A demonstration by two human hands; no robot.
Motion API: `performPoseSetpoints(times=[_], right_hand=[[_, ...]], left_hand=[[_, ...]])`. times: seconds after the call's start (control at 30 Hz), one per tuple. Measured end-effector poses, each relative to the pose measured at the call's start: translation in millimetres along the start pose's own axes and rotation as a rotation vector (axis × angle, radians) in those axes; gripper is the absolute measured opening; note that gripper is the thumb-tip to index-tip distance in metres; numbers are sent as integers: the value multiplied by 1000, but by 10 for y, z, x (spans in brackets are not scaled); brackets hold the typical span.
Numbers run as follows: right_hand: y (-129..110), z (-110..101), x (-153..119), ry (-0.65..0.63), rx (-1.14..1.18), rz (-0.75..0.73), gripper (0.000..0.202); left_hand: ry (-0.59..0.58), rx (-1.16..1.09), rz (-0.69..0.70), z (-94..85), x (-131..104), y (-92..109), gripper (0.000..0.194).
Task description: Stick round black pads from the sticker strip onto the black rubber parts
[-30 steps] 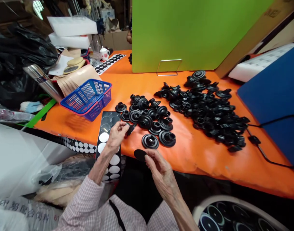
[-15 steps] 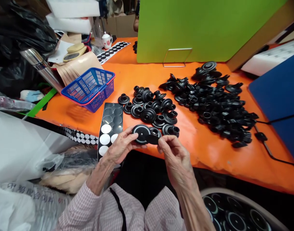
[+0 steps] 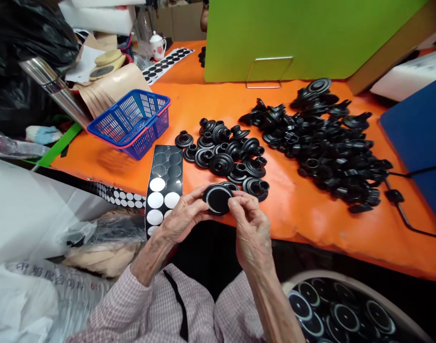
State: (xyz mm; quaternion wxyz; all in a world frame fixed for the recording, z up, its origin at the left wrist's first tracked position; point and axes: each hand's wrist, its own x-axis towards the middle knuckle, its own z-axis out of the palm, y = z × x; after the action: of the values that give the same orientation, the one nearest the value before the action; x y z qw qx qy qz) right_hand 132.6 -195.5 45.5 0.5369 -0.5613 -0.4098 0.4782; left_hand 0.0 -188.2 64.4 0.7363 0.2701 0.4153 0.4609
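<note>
My left hand (image 3: 184,214) grips a round black plastic part (image 3: 205,194) by its left edge, flat face up, above the table's front edge. Over that face lies a thin black disc sticker (image 3: 218,200), ringed by a pale band. My right hand (image 3: 248,215) pinches the sticker's right edge between thumb and fingers. Beside my left hand is a sticker sheet (image 3: 169,183) with white circles where discs are gone and black discs toward its far end. Several similar black parts (image 3: 221,164) with short hubs lie just beyond my hands.
A larger heap of black parts (image 3: 325,147) covers the right of the orange table (image 3: 289,209). A blue basket (image 3: 132,121) stands at left, near a steel flask (image 3: 55,90). A green board (image 3: 303,38) rises behind. Below right, a round tub (image 3: 310,276) holds ringed parts.
My right hand has brought the black disc sticker left, from beside the part's edge onto its face. The part's centre is now covered. The view has shifted slightly.
</note>
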Motion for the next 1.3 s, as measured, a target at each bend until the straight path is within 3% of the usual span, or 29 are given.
performPoseSetpoints(times=[0.5, 0.9, 1.13, 1.3], right_hand=[[99, 51, -8, 59, -101, -67, 25], [226, 162, -71, 163, -506, -475, 12], [278, 155, -56, 103, -295, -244, 26], [244, 10, 147, 149, -565, -367, 30]], left_hand=[[-41, -37, 13, -67, 28, -76, 37], [79, 0, 85, -120, 41, -178, 34], [119, -1, 66, -106, 12, -143, 33], [83, -15, -16, -58, 166, -81, 29]])
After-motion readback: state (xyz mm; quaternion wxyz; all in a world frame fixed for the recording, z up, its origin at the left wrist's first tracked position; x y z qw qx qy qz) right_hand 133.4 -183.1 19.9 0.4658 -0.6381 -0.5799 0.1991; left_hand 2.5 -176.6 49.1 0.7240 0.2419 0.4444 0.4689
